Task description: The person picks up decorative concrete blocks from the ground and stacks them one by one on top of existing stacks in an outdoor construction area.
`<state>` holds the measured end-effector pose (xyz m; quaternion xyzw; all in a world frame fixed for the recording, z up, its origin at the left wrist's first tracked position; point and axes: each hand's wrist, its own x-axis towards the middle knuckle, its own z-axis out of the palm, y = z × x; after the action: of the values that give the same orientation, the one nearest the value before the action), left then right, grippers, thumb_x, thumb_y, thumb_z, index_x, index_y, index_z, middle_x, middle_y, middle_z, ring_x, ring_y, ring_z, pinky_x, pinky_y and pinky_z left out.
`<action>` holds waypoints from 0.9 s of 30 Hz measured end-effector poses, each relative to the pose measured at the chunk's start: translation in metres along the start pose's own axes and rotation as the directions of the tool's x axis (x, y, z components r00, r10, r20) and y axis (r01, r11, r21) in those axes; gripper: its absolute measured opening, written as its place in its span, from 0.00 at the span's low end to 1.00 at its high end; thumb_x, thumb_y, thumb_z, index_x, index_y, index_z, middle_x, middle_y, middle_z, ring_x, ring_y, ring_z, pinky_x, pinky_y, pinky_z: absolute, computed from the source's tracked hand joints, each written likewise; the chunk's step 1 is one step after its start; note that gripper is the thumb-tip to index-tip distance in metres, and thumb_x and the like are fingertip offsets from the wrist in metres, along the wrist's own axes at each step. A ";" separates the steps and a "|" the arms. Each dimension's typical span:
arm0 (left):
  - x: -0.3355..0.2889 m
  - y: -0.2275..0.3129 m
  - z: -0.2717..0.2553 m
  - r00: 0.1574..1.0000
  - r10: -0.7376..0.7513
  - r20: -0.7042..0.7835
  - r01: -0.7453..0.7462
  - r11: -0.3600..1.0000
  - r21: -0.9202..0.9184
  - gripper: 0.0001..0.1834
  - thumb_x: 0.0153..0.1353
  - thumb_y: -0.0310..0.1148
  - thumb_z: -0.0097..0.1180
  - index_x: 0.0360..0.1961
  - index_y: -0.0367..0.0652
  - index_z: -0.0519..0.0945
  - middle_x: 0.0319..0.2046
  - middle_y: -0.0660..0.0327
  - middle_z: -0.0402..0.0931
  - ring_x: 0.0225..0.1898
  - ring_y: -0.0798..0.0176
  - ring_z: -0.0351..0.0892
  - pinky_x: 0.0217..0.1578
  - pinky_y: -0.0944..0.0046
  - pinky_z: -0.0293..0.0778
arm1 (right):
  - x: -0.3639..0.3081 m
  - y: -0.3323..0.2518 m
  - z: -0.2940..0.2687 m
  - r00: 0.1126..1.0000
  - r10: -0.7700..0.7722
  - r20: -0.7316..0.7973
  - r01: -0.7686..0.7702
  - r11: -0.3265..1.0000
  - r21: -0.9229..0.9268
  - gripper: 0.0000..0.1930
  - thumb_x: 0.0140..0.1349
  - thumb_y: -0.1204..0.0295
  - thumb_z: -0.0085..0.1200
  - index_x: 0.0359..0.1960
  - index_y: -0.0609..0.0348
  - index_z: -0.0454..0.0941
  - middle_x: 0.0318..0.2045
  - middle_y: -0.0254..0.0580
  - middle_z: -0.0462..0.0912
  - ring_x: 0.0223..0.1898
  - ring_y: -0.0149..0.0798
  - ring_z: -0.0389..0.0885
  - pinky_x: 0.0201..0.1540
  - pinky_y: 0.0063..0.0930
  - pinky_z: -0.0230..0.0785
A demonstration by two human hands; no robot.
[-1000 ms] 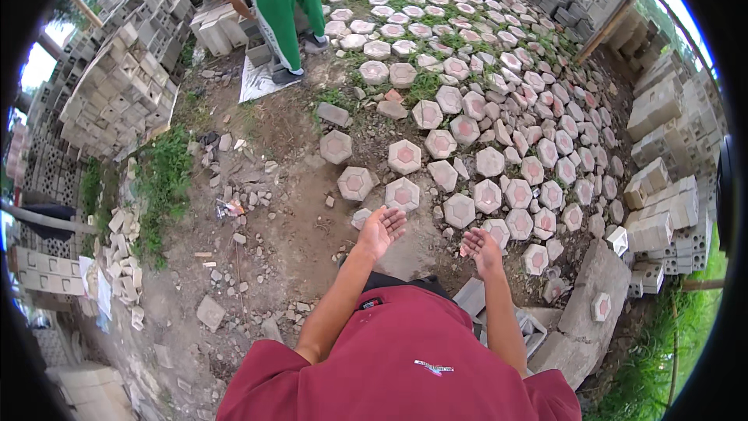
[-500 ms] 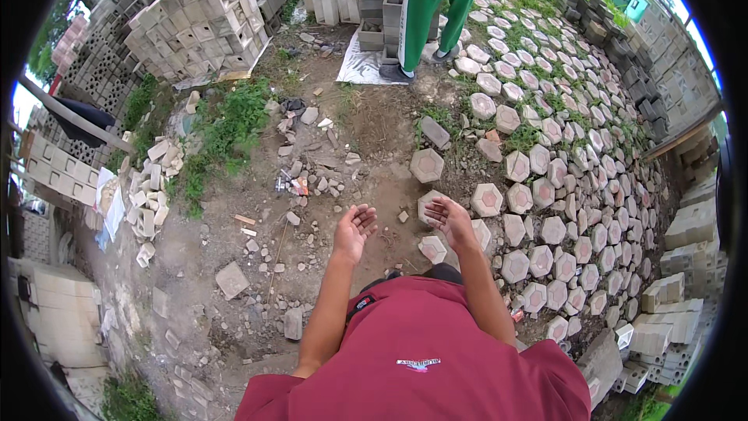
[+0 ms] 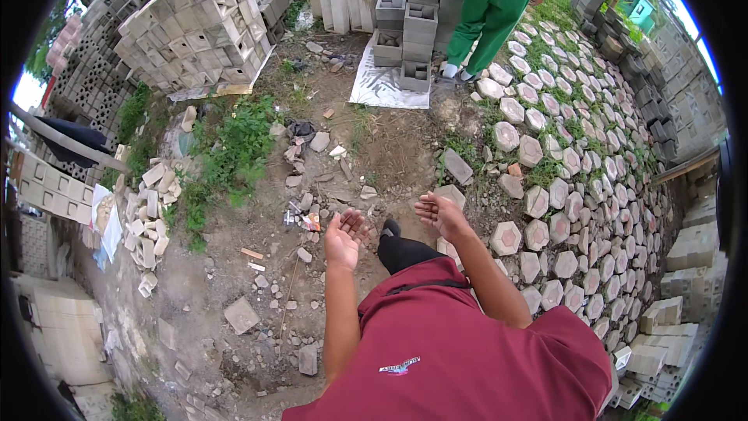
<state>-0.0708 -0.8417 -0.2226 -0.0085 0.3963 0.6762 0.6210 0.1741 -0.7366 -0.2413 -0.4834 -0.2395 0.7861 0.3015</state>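
Both of my hands are held up in front of my body with nothing in them. My left hand (image 3: pixel 344 239) is open, palm up, fingers apart, above the bare dirt path. Level with it on the right, my right hand (image 3: pixel 444 216) is open too, palm turned inward. Below and behind the right hand lies a hexagonal paving stone (image 3: pixel 449 197), partly covered by it. One dark shoe (image 3: pixel 391 228) of mine shows on the ground between the two hands.
Ahead, hollow concrete blocks (image 3: pixel 420 27) stand stacked on a white sheet (image 3: pixel 366 86), beside a person in green trousers (image 3: pixel 492 12). Hexagonal pavers (image 3: pixel 506 238) cover the right side. Broken rubble (image 3: pixel 148 214), weeds (image 3: pixel 241 140) and a block wall (image 3: pixel 191 27) are on the left.
I have stepped forward, one leg now extended ahead, and the ground has shifted downward in view. The other person has moved right, away from the stacked blocks. My hands stay raised and open.
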 end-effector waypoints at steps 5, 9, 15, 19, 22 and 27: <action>0.091 0.079 0.052 0.997 0.075 -0.022 -0.072 0.989 0.128 0.19 0.63 0.45 0.47 0.46 0.42 0.73 0.45 0.58 0.76 0.48 0.60 0.73 0.50 0.54 0.67 | 0.085 -0.091 0.063 0.995 -0.065 0.077 0.065 0.998 -0.004 0.15 0.67 0.59 0.45 0.43 0.58 0.74 0.38 0.38 0.82 0.38 0.33 0.80 0.41 0.27 0.71; 0.153 0.110 0.093 0.995 0.101 0.013 -0.102 0.987 0.126 0.19 0.63 0.46 0.47 0.46 0.43 0.73 0.44 0.59 0.76 0.47 0.60 0.73 0.50 0.54 0.68 | 0.113 -0.154 0.099 0.977 -0.158 0.143 0.174 0.978 -0.111 0.15 0.67 0.59 0.46 0.41 0.58 0.74 0.36 0.38 0.82 0.36 0.31 0.80 0.38 0.25 0.71; 0.252 0.095 0.151 0.993 -0.110 0.050 0.103 0.987 0.123 0.18 0.64 0.45 0.46 0.45 0.43 0.74 0.44 0.58 0.76 0.47 0.58 0.74 0.48 0.51 0.69 | 0.169 -0.197 0.090 0.983 -0.173 0.061 0.176 0.984 -0.038 0.16 0.68 0.58 0.46 0.42 0.58 0.74 0.37 0.38 0.82 0.38 0.32 0.80 0.39 0.26 0.71; 0.316 0.096 0.204 0.974 -0.217 0.062 0.198 0.954 0.227 0.18 0.64 0.45 0.45 0.45 0.42 0.74 0.44 0.57 0.76 0.47 0.58 0.74 0.49 0.51 0.69 | 0.212 -0.233 0.067 0.989 -0.133 -0.062 0.136 0.989 0.053 0.15 0.67 0.58 0.46 0.43 0.57 0.74 0.38 0.39 0.82 0.39 0.33 0.80 0.40 0.26 0.72; 0.379 0.106 0.243 0.964 -0.251 0.089 0.218 0.936 0.276 0.19 0.64 0.45 0.45 0.46 0.41 0.74 0.44 0.57 0.76 0.47 0.58 0.74 0.50 0.52 0.69 | 0.251 -0.279 0.053 0.977 -0.167 -0.135 0.180 0.979 0.094 0.15 0.68 0.59 0.46 0.44 0.56 0.74 0.38 0.38 0.82 0.39 0.33 0.80 0.41 0.25 0.72; 0.493 0.119 0.334 0.933 -0.326 0.155 0.255 0.900 0.354 0.20 0.65 0.45 0.44 0.47 0.40 0.73 0.45 0.56 0.76 0.48 0.58 0.73 0.50 0.53 0.68 | 0.314 -0.378 0.038 0.928 -0.233 -0.291 0.282 0.949 0.140 0.14 0.68 0.61 0.44 0.45 0.57 0.74 0.39 0.38 0.82 0.41 0.33 0.80 0.43 0.28 0.70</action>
<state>-0.1235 -0.2387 -0.1794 0.1072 0.4293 0.4971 0.7463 0.1212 -0.2526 -0.1666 -0.5215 -0.1858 0.6843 0.4745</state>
